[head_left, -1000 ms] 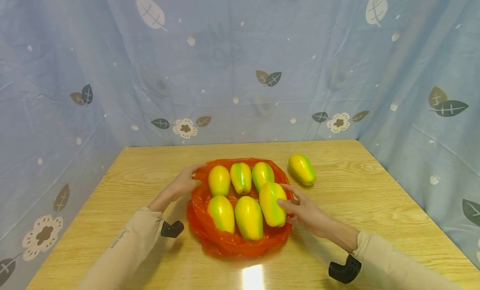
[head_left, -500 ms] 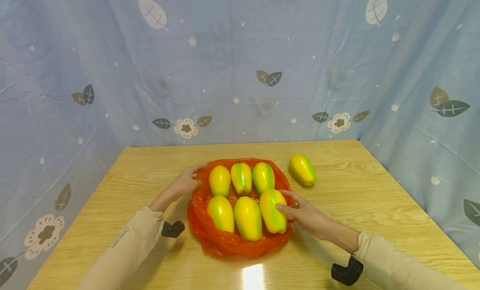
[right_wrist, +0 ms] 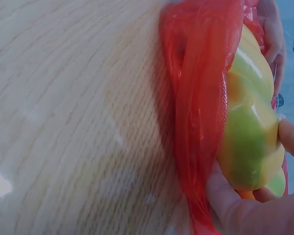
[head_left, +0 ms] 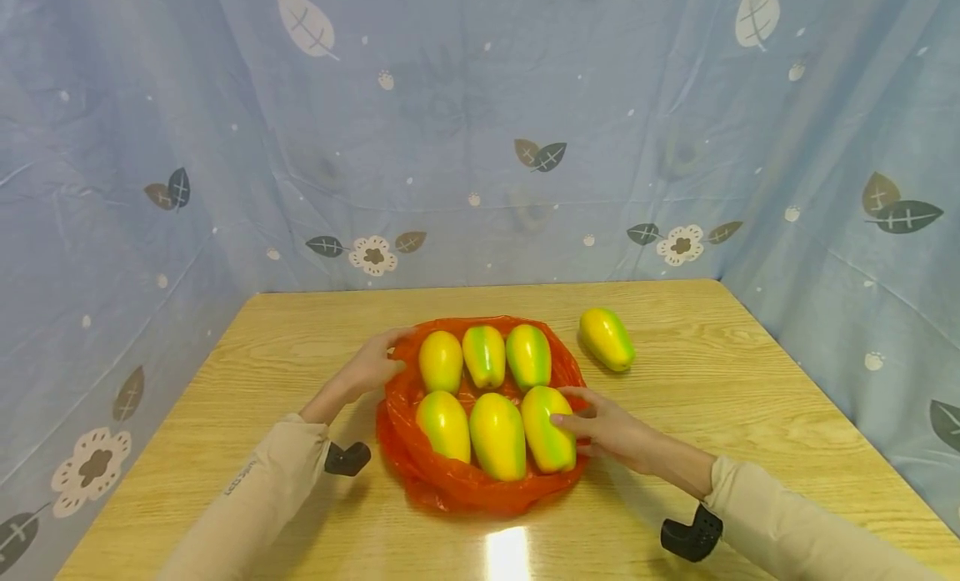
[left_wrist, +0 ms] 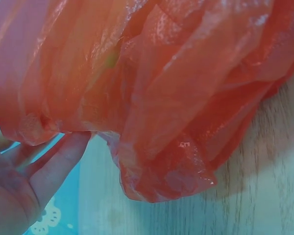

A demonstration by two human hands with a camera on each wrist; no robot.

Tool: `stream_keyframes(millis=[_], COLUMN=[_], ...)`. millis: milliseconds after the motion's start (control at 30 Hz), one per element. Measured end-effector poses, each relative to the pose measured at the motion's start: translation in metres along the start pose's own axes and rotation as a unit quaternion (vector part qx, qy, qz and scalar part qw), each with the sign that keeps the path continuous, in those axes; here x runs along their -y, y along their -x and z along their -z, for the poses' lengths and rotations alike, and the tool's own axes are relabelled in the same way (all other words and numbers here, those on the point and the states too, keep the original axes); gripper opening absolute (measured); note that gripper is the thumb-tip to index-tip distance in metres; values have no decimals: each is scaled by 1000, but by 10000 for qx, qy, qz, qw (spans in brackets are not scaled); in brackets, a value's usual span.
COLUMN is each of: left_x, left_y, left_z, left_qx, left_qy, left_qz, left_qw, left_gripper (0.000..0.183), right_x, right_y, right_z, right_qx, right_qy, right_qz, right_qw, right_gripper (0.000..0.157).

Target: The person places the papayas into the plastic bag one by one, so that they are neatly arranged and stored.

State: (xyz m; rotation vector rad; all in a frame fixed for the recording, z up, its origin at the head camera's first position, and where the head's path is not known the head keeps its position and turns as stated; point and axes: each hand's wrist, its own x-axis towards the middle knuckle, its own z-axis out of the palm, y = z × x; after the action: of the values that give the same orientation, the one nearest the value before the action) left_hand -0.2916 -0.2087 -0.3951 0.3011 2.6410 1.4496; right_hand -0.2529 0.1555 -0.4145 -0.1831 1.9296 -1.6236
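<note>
A red plastic bag (head_left: pixel 480 491), its mouth spread wide, sits on the wooden table with several yellow-green papayas inside, in a back and a front row. My left hand (head_left: pixel 367 366) holds the bag's left rim; in the left wrist view its fingers (left_wrist: pixel 63 164) meet the crumpled plastic. At the front right inside the bag, my right hand (head_left: pixel 611 433) grips a papaya (head_left: pixel 542 441), thumb on top and fingers around its right side. The right wrist view shows that papaya (right_wrist: pixel 245 147) low against the bag's wall. One more papaya (head_left: pixel 607 339) lies outside, behind my right hand.
The wooden table (head_left: pixel 300 323) extends around the bag on all sides. A blue curtain (head_left: pixel 480 106) with leaf and flower prints hangs along its back and both sides. A bright light reflection (head_left: pixel 507 554) shows near the front.
The papaya in my right hand has come down and slightly toward me, into line with the front row. My left hand stays at the bag's rim.
</note>
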Motion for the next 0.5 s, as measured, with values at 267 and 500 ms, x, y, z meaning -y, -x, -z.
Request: stream_keyframes(millis=[267,500], left_x=[0,1], left_y=[0,0], left_z=[0,1], left_qx=[-2,-4], left_qy=[-61,-37], left_qz=[-84,-147], left_qw=[9999,9999], left_gripper=[60,60], right_x=[2,8], right_y=[-2,-1], right_z=[1,3], right_qx=[-30,-106], right_qy=[59,383], right_qz=[-140,-128], right_qw=[9999,9991], right_gripper=[76,75])
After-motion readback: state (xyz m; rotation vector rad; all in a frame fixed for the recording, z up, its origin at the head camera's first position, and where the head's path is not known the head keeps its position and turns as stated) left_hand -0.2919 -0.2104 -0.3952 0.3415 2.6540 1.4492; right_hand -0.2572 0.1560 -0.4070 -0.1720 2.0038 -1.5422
